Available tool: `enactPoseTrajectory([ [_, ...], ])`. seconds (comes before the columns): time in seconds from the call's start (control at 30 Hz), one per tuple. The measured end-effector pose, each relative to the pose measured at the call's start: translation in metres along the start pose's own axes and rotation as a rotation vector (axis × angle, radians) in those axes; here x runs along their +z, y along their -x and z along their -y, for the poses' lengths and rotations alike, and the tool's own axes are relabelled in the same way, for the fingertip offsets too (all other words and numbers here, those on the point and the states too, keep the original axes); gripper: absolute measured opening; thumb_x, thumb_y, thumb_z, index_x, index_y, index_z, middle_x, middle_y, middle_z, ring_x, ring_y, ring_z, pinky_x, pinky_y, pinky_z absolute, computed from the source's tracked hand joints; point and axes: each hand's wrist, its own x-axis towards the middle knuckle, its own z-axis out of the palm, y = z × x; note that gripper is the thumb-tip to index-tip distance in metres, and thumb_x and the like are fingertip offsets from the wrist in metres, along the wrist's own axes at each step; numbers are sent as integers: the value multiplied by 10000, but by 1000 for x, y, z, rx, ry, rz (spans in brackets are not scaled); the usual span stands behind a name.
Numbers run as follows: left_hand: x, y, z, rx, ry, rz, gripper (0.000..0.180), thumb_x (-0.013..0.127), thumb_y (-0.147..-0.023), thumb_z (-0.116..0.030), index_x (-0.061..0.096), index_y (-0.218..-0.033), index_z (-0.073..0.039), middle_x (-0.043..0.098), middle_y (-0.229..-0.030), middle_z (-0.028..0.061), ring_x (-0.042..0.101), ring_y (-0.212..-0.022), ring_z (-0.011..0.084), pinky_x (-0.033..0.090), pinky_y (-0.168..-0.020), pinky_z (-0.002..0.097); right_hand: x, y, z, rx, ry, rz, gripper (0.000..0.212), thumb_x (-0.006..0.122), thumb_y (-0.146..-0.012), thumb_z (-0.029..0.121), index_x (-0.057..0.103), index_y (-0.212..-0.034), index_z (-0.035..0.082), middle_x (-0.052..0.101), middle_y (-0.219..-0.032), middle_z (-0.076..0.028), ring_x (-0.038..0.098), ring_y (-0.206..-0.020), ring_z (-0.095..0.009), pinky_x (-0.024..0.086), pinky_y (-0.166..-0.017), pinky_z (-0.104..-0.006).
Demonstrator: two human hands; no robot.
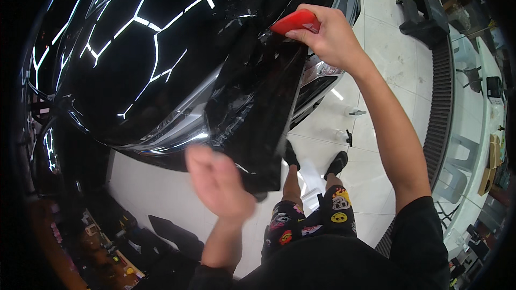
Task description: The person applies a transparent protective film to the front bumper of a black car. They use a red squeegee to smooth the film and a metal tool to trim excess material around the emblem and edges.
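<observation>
Glossy black car bodywork (121, 64) fills the upper left, with bright strip-light reflections across it. Over its front corner lies a loose sheet of black film (263, 123), wrinkled in places and hanging past the edge. My right hand (334, 37) pinches a red squeegee (293, 22) between thumb and fingers, its tip against the film near the top. Motion smears my left hand (219, 185), which is close to the lower edge of the bodywork beside the hanging film. Whether its fingers grip anything is not clear.
Two spray bottles, one with a grey nozzle (357, 112) and one with a black nozzle (349, 138), stand on the pale tiled floor (392, 70) right of my feet. A black step stool (422, 19) and a dark floor grate (438, 96) lie further right.
</observation>
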Motion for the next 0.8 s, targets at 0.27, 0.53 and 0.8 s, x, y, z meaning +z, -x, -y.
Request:
enactPoseTrajectory([
  [0.27,26,69,26,59,104,167,354,626,-1086,-295,486,-1014,22,596,-822,53,521,-658,84,423,-580,251,5,-2,6,-78,0,39,168,817,-883,97,759,-1031,40,747,-898,-117,686,-799,-255,531,-762,-357],
  [0.53,20,66,36,-12,19,21,368,550,-1119,-352,483,-1048,3,552,-988,64,493,-861,97,440,-800,268,20,18,19,-181,80,-4,131,809,-860,124,709,-933,82,668,-860,-98,666,-827,-329,520,-736,-423],
  [0.8,4,48,33,-36,67,95,297,502,-1139,-319,488,-1078,-28,500,-1005,5,455,-923,71,390,-840,251,-20,-5,9,176,-124,-13,163,826,-874,170,788,-1021,111,725,-905,-105,696,-829,-302,542,-763,-423],
])
